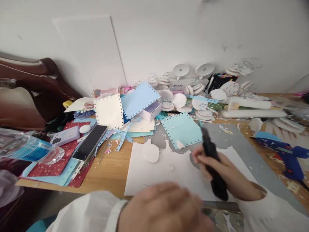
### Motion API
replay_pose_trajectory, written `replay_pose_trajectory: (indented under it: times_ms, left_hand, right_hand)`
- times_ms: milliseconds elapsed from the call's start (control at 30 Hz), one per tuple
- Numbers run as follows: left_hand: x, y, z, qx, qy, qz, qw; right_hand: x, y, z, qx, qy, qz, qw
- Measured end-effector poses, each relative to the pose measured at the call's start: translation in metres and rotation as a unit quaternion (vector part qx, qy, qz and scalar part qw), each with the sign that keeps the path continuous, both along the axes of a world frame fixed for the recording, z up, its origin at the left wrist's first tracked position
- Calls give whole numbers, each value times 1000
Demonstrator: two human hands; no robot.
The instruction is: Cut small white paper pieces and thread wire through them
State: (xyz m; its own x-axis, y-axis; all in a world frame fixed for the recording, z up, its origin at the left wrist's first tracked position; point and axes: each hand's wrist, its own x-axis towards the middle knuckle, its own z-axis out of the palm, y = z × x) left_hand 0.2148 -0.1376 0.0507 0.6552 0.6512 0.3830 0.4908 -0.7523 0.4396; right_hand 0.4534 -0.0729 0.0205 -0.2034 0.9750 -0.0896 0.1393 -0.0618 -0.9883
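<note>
My left hand (164,209) is blurred in the foreground, near the front edge of a large white sheet (154,174); its fingertips are smeared, so I cannot tell what they do. My right hand (224,170) is wrapped round a long black tool (213,164) with a thin greenish tip that points up and away; its exact kind does not show. Beneath it lies the white sheet, whose far edge is cut into ragged curves. A round white paper piece (151,153) and small scraps rest on the sheet. Behind it is a teal punched sheet (182,129).
A grey mat (251,154) lies under the sheet. At right is a blue glue gun (289,154). On the left are a phone (90,143), a water bottle (29,148) and coloured papers. Piles of white discs (166,100) and a small drawer box (151,111) line the wall.
</note>
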Motion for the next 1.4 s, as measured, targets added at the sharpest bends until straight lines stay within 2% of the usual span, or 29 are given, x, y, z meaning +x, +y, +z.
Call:
replay_pose_trajectory:
  times_ms: [100,167,233,300,400,467,533,733,933,1000,1067,1133,1167,1233,1267,1333,1367,1400]
  left_hand:
    - [-14,12,-12,5,59,-1,998]
    - [-24,11,-23,6,106,7,994]
    - [-34,7,-33,11,129,5,992]
    - [-42,3,-40,19,143,-1,990]
    - [-47,2,-46,26,146,-2,989]
    - [-47,3,-49,19,140,-3,990]
    - [-47,4,-52,11,127,-4,992]
    - [-53,6,-64,-53,37,-26,998]
    - [-67,6,-60,-137,-30,-32,990]
    - [-73,3,-55,-155,-49,-11,987]
    - [-75,-1,-48,-175,-98,46,979]
    - [-71,-2,-41,-233,-177,131,947]
    - [-65,-1,-37,-280,-226,175,917]
    - [-47,5,-31,-395,-338,243,819]
    - [-36,10,-28,-459,-391,249,758]
    - [-12,21,-24,-556,-497,184,640]
    - [0,26,-23,-589,-521,148,600]
    - [10,32,-23,-605,-536,126,575]
  right_hand:
    - [-21,-15,-12,-136,138,121,974]
    - [-30,-16,-18,-174,174,92,965]
    - [-29,-9,-21,-154,157,-2,976]
    - [-17,3,-20,-109,84,-70,988]
    - [3,21,-19,-40,-103,-88,990]
    - [8,31,-21,0,-210,-93,973]
    - [4,40,-26,34,-264,-98,959]
    - [-20,59,-43,99,-338,-78,933]
    - [-18,63,-39,92,-346,-66,932]
    - [-15,63,-35,74,-328,-61,940]
    - [-11,61,-29,50,-298,-56,951]
    - [-9,56,-21,26,-269,-53,961]
    - [-9,52,-16,17,-255,-51,965]
    - [-14,39,-6,-3,-225,-46,973]
    - [-18,32,-1,-15,-202,-43,978]
    - [-29,15,8,-39,-161,-26,986]
    - [-34,8,11,-51,-146,-6,988]
    - [-37,3,14,-59,-135,12,989]
